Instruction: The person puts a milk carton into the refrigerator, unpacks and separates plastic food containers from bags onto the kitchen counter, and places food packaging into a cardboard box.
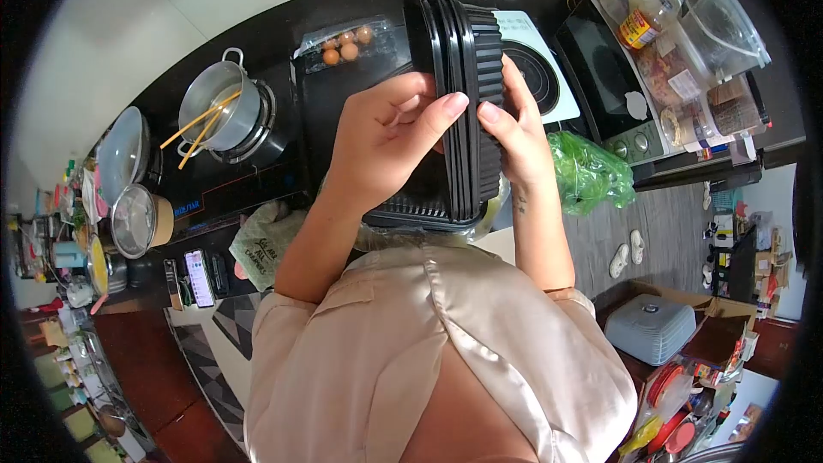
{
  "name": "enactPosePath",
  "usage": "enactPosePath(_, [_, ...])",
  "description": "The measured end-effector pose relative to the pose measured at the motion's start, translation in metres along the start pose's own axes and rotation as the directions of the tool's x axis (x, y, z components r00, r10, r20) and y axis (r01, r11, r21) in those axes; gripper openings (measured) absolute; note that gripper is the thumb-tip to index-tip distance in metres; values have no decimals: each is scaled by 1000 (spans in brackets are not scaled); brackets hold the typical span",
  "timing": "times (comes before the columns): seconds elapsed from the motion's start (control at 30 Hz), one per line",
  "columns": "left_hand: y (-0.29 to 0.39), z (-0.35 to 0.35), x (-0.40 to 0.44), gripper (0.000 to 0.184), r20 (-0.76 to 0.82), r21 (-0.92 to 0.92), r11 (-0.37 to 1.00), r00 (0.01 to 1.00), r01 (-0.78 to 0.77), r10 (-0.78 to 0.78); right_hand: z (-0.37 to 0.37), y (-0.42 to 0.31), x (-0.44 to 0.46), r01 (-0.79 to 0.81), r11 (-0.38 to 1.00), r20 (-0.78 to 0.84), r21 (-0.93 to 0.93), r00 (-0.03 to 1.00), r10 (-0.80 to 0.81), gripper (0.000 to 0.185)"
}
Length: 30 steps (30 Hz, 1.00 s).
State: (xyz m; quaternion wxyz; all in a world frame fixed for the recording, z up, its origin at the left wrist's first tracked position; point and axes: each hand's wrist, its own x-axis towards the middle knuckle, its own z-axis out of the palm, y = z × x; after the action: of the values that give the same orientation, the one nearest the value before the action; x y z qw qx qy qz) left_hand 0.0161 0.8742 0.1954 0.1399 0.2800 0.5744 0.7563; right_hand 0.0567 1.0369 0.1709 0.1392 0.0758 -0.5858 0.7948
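Observation:
Between my two hands stands a nested stack of black plastic food trays (463,146), tipped up on edge with ribbed sides facing right. My left hand (386,137) is closed on the stack's left side, its thumb pressed on the rims. From the right, my right hand (520,133) grips the ribbed side, thumb near the rims; its other fingers are partly hidden behind the trays. Just below the stack, close to my body, lies another black ribbed tray (411,213), mostly covered by my hands and the stack.
Several eggs (348,51) in clear plastic lie at the back. To the left, a pot (210,103) with chopsticks sits on a gas stove. On the right are a white-edged cooktop (561,103), a green plastic bag (591,173) and a microwave (604,77) with jars on top.

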Motion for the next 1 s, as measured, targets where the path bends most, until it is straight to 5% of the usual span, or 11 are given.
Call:
enactPosePath(0.67, [-8,-1,6,26,-60,52,998,998,-31,34,-5,23,-2,-60,993,-102,106,992,71,75])
enactPosePath(0.8, [-7,-16,10,31,-145,452,890,980,-56,135,-13,26,-6,-7,1000,-263,-8,965,4,73])
enactPosePath(0.87, [4,-32,14,30,-248,504,863,955,-15,162,-34,29,-12,-21,981,-399,192,912,98,59])
enactPosePath(0.93, [11,-49,16,27,-352,402,916,925,11,143,-41,9,-12,40,867,-381,497,908,176,55])
enactPosePath(0.97, [11,-64,18,26,-364,329,944,921,-12,139,-52,10,-13,43,867,-383,497,907,174,55])
enactPosePath(1.0, [10,-79,18,24,-373,255,966,919,-36,132,-66,17,-17,-138,785,-250,604,902,352,53])
